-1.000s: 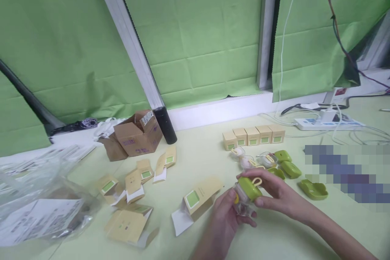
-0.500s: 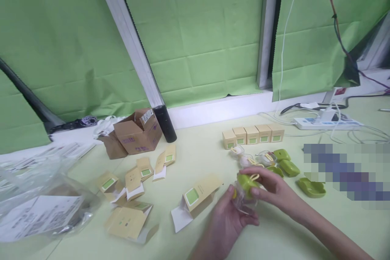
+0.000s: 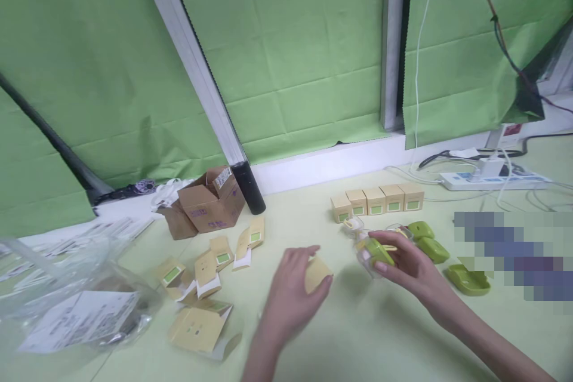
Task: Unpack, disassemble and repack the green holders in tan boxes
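Observation:
My left hand (image 3: pixel 287 289) has its thumb and fingers closed around a small tan cardboard box (image 3: pixel 317 274), most of which the hand covers. My right hand (image 3: pixel 410 265) grips a green case (image 3: pixel 378 250) with a yellow cord loop and clear plastic around it, just above the table. Beyond my right hand lies a clear-wrapped piece (image 3: pixel 354 225) with a yellow cord. Two green cases (image 3: pixel 432 249) and an open green shell (image 3: pixel 468 280) rest to its right.
Several closed tan boxes (image 3: pixel 376 200) stand in a row at the back. Unfolded cartons (image 3: pixel 199 329) lie to the left, near a clear plastic bag (image 3: pixel 85 316). A brown carton (image 3: pixel 210 203), black cylinder (image 3: pixel 249 188) and power strip (image 3: pixel 492 180) sit along the wall.
My left hand has let go of the clear-wrapped green case and moved left onto the tan box. My right hand keeps the case, now slightly farther right and higher.

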The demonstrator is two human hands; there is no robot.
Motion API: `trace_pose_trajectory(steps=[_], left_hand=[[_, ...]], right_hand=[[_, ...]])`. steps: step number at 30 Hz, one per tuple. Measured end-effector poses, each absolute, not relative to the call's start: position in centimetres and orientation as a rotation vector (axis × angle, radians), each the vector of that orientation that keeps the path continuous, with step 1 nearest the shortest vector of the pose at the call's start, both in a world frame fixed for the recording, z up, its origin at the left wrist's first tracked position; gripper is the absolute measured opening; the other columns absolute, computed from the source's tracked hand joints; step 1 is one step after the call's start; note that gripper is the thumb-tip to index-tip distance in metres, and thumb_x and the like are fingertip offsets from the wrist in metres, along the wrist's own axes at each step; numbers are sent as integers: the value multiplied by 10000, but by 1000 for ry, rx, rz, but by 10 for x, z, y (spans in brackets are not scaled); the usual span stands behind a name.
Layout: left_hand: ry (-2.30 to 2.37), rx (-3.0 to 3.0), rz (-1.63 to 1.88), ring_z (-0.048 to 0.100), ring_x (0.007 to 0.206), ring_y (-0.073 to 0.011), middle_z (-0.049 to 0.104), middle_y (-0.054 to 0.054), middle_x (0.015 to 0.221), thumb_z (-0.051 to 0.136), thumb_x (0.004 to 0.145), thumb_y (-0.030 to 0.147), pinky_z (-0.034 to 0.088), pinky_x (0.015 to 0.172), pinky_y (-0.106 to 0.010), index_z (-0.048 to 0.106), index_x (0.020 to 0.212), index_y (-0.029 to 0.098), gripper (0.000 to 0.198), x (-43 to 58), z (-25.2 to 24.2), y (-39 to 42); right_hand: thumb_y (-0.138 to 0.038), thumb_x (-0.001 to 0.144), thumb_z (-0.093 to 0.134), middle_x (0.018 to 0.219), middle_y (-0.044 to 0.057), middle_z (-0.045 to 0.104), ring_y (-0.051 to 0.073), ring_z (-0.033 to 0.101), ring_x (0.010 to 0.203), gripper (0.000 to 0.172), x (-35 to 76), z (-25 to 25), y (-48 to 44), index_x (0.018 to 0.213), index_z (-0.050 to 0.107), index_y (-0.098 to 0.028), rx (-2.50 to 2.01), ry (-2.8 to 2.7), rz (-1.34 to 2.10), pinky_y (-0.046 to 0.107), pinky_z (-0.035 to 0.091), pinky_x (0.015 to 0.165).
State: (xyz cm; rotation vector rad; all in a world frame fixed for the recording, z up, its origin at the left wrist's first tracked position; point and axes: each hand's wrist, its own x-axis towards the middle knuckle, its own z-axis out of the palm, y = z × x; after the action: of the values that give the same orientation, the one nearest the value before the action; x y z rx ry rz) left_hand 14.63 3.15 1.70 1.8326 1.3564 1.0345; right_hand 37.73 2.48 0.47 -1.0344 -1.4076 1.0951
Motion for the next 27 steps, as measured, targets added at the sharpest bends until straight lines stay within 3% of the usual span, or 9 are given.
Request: trace_pose_trajectory(steps=[2, 5, 10, 15, 20, 23, 27], left_hand=[[1583, 1873, 713, 378, 1175, -357, 565, -125, 1153, 760, 506, 423, 238, 997, -442, 589, 1108, 207, 662, 122, 26, 39], [1655, 1852, 340, 474, 1085, -369, 604, -123, 1102, 758, 463, 396, 321, 925, -430, 619, 1043, 189, 631, 106, 33, 44], [1330, 1945, 552, 548, 984, -280, 618, -78, 1092, 666, 625, 370, 387, 860, -354, 533, 1138, 206, 555, 134, 42, 38], [1010, 1777, 606, 495, 1086, -288, 554, -68, 1205, 775, 531, 340, 370, 914, -365, 399, 1275, 241, 839, 166, 30, 34], [739, 1550, 692, 429, 1188, -279, 491, -118, 1278, 622, 744, 352, 315, 980, -392, 366, 1299, 181, 635, 171, 8, 30], [678, 1424, 700, 473, 1136, -291, 527, -99, 1223, 741, 629, 289, 367, 924, -395, 396, 1259, 207, 723, 172, 2, 27], [722, 1344, 728, 527, 1050, -284, 569, -78, 1131, 771, 586, 253, 393, 872, -392, 452, 1196, 218, 689, 176, 2, 23]], right_hand=[[-442, 761, 616, 1180, 63, 544, 235, 577, 995, 407, 377, 2, 26, 1118, 518, -273, -1062, -1400, 1078, 360, 501, 833], [-450, 735, 626, 1168, 44, 553, 249, 571, 984, 395, 374, -9, 29, 1083, 531, -288, -1196, -1452, 1000, 422, 472, 877], [-420, 751, 610, 1241, 52, 500, 269, 484, 1124, 450, 371, -21, 33, 1161, 479, -288, -1188, -1552, 938, 453, 399, 964], [-427, 791, 586, 1272, 51, 450, 235, 493, 1135, 448, 371, -7, 28, 1185, 407, -311, -960, -1289, 1160, 353, 484, 877], [-443, 795, 581, 1141, 49, 554, 245, 580, 976, 427, 377, 5, 22, 1174, 434, -312, -932, -1175, 1393, 368, 512, 748], [-491, 757, 601, 976, 26, 615, 239, 591, 884, 338, 379, 7, 24, 1018, 537, -286, -1026, -1271, 1351, 356, 494, 721], [-550, 719, 607, 1012, 27, 622, 265, 568, 943, 384, 375, 4, 26, 996, 575, -286, -1154, -1336, 1316, 372, 469, 777]])
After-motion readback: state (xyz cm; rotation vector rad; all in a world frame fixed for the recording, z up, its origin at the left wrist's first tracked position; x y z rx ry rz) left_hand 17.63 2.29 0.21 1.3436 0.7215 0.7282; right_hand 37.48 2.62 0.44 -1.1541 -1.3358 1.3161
